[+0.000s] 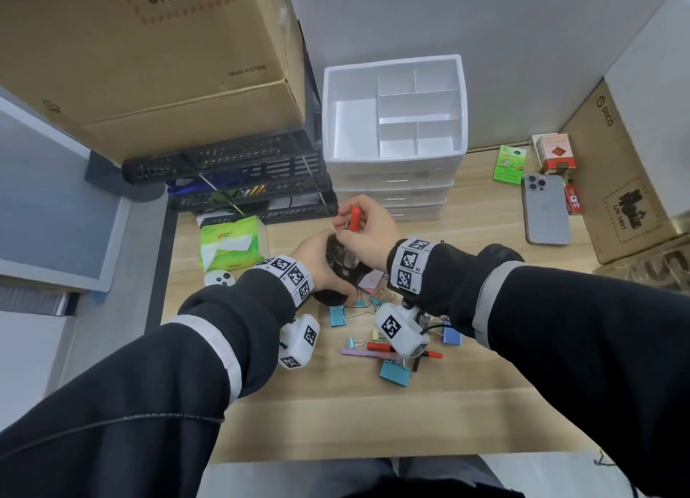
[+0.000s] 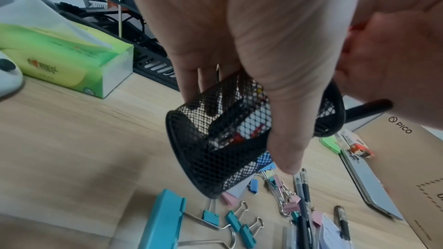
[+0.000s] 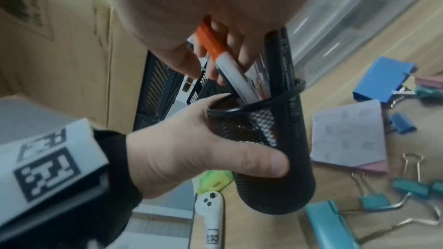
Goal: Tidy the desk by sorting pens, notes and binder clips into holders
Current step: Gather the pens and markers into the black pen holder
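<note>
Head view: a red-capped marker [image 1: 354, 219] was held half inside the black mesh pen cup [image 1: 341, 260].

The marker's long axis was seen running steeply from the cap at 12 o'clock down into the cup's rim. It was pinched near its cap by the right hand [image 1: 367, 232], directly above the cup. The cup was gripped round its wall by the left hand [image 1: 315, 262], at 9 o'clock of it, and lifted off the desk [image 1: 336, 415]. Loose binder clips [image 1: 338, 315] and pens [image 1: 379, 347] lay at 6 o'clock, beneath both wrists.

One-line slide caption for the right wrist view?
Left hand grips a black mesh pen cup while the right hand lowers an orange-capped white marker into it.
</note>
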The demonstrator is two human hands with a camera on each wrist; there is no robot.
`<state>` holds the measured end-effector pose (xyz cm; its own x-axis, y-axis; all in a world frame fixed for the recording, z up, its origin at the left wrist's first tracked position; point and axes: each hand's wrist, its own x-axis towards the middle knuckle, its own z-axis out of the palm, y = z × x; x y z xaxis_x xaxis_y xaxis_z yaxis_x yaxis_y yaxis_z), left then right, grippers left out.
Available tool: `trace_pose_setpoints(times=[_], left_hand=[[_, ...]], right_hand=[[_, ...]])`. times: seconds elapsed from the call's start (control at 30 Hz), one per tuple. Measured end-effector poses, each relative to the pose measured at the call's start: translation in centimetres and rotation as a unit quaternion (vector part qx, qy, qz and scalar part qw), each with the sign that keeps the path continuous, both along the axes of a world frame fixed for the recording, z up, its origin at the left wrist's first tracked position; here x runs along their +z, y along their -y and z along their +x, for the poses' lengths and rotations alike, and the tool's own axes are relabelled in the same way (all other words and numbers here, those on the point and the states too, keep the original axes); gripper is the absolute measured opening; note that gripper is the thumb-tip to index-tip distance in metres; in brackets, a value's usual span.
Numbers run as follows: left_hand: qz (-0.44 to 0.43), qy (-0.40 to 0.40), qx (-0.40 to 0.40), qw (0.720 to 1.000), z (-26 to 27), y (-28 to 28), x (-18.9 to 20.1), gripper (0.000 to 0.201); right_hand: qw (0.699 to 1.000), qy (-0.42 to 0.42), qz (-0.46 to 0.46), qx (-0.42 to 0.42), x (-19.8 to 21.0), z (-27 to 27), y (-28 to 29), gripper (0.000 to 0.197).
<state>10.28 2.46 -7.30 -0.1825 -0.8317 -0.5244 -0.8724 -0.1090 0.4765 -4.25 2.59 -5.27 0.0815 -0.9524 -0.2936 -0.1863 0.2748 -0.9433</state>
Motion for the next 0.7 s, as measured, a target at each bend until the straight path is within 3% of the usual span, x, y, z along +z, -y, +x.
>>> trace_pose_setpoints(times=[0.27,0.4,0.5,0.6,0.7], left_hand=[[-0.025,-0.003,0.005,1.000,0.6,0.1,0.3,0.101],[-0.026,0.013,-0.005,1.000,1.6,-0.1,0.2,0.091],[-0.016,0.032,-0.025,0.999,2.3,-0.4,-0.1,0.093],[-0.004,0.045,-0.033,0.998,2.9,-0.9,-0.6,0.100],[0.009,0.052,-0.035,0.998,3.2,-1.5,-1.3,0.100]], right_hand=[[0.976,-0.163,-0.141,0.023,1.5,-1.0,0.0,0.021],[0.971,-0.182,-0.154,-0.009,1.0,-3.1,0.8,0.021],[0.959,-0.257,-0.118,0.003,-1.0,-5.5,1.0,0.012],[0.926,-0.356,-0.032,0.122,-3.6,-7.7,0.1,0.006],[0.855,-0.420,0.028,0.302,-5.7,-8.3,-2.2,0.002]])
